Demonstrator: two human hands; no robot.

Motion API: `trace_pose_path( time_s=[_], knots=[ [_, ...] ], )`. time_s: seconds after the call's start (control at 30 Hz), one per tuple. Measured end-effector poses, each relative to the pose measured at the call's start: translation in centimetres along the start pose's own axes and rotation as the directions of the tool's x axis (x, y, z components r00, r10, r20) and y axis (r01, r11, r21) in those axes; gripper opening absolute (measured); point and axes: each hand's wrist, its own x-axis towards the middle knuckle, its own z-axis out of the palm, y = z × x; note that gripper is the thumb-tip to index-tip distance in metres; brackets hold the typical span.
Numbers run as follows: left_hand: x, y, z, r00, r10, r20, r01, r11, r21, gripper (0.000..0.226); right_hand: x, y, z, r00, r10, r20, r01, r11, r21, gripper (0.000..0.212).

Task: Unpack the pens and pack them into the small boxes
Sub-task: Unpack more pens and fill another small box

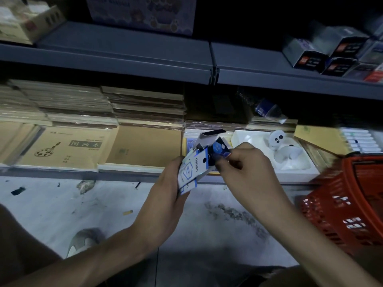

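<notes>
My left hand [169,181] grips a small white and blue pen box [191,169], held upright in front of the bottom shelf with its top flap [209,135] open. My right hand [248,170] pinches a dark blue carded pen pack [219,151] at the box's open top, touching the box. How far the pack sits inside the box is hidden by my fingers. More pen boxes [361,140] lie in a row at the far right of the shelf.
A red plastic basket [342,206] stands on the floor at the right. The bottom shelf holds stacks of brown notebooks [68,150] and a white tray with a small white figure [277,141]. Dark boxes [335,52] sit on the upper shelf. My shoe [83,241] is at lower left.
</notes>
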Motion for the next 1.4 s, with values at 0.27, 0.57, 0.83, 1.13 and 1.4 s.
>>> trace_pose_path(
  time_s=[0.27,0.57,0.83,1.13,1.4],
  knots=[
    [-0.2,-0.3,0.1,1.000,0.015,0.001,-0.015,0.998,0.053,0.054,-0.4,0.0,0.1,0.984,0.045,0.174,-0.034,0.997,-0.068,0.036],
    [0.6,0.2,0.6,0.999,0.027,0.021,-0.028,0.998,0.063,0.061,-0.6,0.2,-1.1,0.996,-0.057,-0.074,0.045,0.986,-0.162,0.024],
    [0.1,0.5,0.4,0.998,0.061,0.023,-0.062,0.996,0.064,0.064,-0.7,-0.9,-1.4,0.956,0.117,0.269,-0.118,0.993,-0.013,0.044],
    [0.8,1.3,0.7,0.997,0.081,0.015,-0.081,0.996,0.040,0.061,-2.1,-2.0,-1.9,1.000,-0.006,-0.022,0.003,0.989,-0.147,0.034],
    [1.3,1.7,0.8,0.999,-0.043,0.009,0.043,0.995,-0.086,0.041,-1.2,-0.8,-3.0,0.988,-0.049,-0.144,0.047,0.999,-0.018,0.023]
  ],
)
